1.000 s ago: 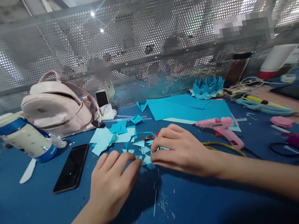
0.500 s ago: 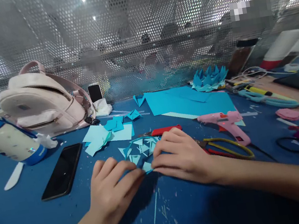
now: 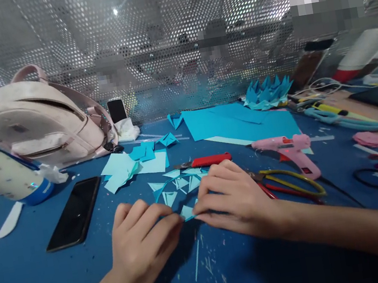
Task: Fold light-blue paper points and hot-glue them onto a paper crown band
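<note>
My left hand and my right hand meet at the middle of the blue table, fingertips pinched together on a small light-blue paper piece. Both hands rest low on the tabletop with curled fingers. Just beyond them lies a heap of small light-blue paper triangles. A red-handled cutter lies behind the heap. Yellow-and-red scissors lie right beside my right wrist.
A black phone lies to the left, a pink backpack and a white-and-blue bottle beyond it. A pink glue gun, large cyan sheets, folded blue paper shapes and tools sit right. A perforated metal screen closes the back.
The view tilted downward, so everything sits lower and closer. Both hands drew slightly toward me with the paper piece still pinched between them; the red cutter and scissors came into view.
</note>
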Demonstrator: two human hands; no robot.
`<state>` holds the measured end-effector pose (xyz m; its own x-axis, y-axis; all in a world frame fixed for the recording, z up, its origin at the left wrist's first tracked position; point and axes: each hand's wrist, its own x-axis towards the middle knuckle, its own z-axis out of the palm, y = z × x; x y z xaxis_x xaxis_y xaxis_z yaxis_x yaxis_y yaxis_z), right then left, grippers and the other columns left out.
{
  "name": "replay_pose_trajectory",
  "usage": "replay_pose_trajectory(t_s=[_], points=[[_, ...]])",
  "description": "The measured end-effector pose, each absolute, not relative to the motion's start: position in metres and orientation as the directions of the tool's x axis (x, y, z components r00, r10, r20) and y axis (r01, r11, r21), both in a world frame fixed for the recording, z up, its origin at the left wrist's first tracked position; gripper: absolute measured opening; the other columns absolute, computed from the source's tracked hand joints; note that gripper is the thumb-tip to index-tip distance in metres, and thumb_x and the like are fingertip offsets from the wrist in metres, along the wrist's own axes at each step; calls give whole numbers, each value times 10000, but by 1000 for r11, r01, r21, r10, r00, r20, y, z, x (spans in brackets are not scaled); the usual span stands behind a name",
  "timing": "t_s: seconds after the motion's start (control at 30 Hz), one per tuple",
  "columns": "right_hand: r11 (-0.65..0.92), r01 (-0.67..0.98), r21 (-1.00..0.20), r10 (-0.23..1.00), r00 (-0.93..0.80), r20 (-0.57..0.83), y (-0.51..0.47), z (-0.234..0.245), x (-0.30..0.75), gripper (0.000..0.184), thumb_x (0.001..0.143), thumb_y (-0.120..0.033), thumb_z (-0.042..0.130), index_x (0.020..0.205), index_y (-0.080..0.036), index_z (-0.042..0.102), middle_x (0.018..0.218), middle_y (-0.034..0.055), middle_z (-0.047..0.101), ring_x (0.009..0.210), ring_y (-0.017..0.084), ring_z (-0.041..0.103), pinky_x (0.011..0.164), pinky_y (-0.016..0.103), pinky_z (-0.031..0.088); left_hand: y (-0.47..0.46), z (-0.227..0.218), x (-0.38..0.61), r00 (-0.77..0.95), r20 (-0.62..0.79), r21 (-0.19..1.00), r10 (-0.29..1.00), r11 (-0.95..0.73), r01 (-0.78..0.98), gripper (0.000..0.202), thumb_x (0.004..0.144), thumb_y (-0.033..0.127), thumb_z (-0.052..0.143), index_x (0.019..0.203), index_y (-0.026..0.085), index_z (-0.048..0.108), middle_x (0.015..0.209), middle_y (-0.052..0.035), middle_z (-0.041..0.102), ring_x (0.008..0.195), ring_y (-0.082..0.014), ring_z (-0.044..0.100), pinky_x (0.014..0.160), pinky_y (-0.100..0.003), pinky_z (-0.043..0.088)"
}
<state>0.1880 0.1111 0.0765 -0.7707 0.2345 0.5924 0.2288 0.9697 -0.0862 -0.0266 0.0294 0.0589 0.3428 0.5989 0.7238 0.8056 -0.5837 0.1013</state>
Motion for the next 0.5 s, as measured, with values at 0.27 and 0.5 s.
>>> replay_pose_trajectory(t_s=[0.27, 0.5], points=[[975, 223, -6, 181, -777, 603, 111, 75, 189, 125, 939, -247, 581, 871, -213, 681, 820, -5, 649, 762, 158, 456, 710, 336, 264, 26, 58, -25, 294, 686, 165, 666, -536, 828, 50, 905, 209, 657, 872, 229, 688, 809, 29, 724, 669, -160, 501, 638, -346, 251], [974, 225, 0, 181, -784, 594, 106, 74, 189, 127, 943, -262, 579, 890, -215, 684, 852, 3, 664, 767, 161, 437, 719, 342, 264, 28, 57, -22, 269, 708, 206, 653, -555, 806, 29, 868, 240, 716, 843, 244, 702, 784, 39, 727, 658, -161, 486, 638, -349, 250]])
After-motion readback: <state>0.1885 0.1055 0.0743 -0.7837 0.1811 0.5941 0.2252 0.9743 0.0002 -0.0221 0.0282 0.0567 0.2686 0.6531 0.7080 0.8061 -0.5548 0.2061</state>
